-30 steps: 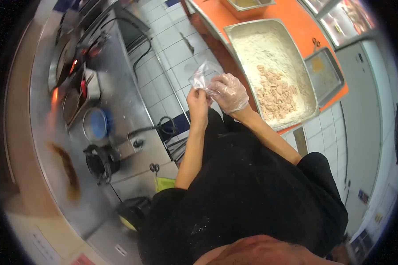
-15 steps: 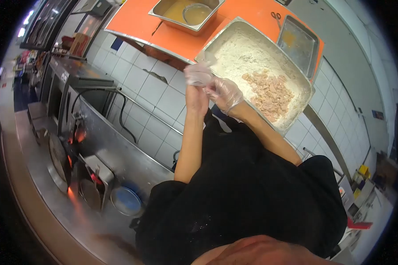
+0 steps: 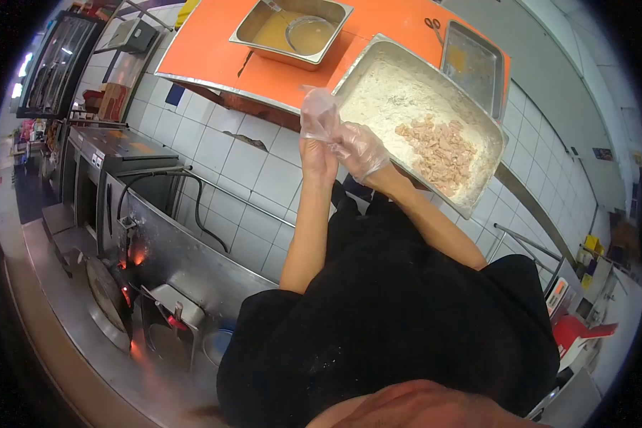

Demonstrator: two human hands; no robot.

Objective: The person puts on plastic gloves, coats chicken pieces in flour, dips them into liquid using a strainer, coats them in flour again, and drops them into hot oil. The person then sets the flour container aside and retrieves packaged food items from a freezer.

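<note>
My left hand (image 3: 318,146) is raised, with its fingers reaching up into a clear plastic glove (image 3: 319,114) that covers only part of the hand; the bare heel and wrist show below. My right hand (image 3: 362,150), in a clear glove of its own, pinches the loose glove's edge beside the left palm. Just beyond both hands, a large metal tray (image 3: 364,58) holds white flour (image 3: 385,93) and a heap of pale, floured meat pieces (image 3: 442,153) at its near right part.
An orange table (image 3: 207,50) bears a metal pan (image 3: 246,36) of yellowish liquid with a round strainer (image 3: 308,36), a shallow metal tray (image 3: 488,93) and scissors (image 3: 434,27). On my left, flames (image 3: 137,257) burn by a steel stove (image 3: 228,285) and a round pan (image 3: 105,299).
The glove on my left hand now stands taller and fuller, and my right hand still grips its edge. The camera view has shifted slightly, showing more on the left.
</note>
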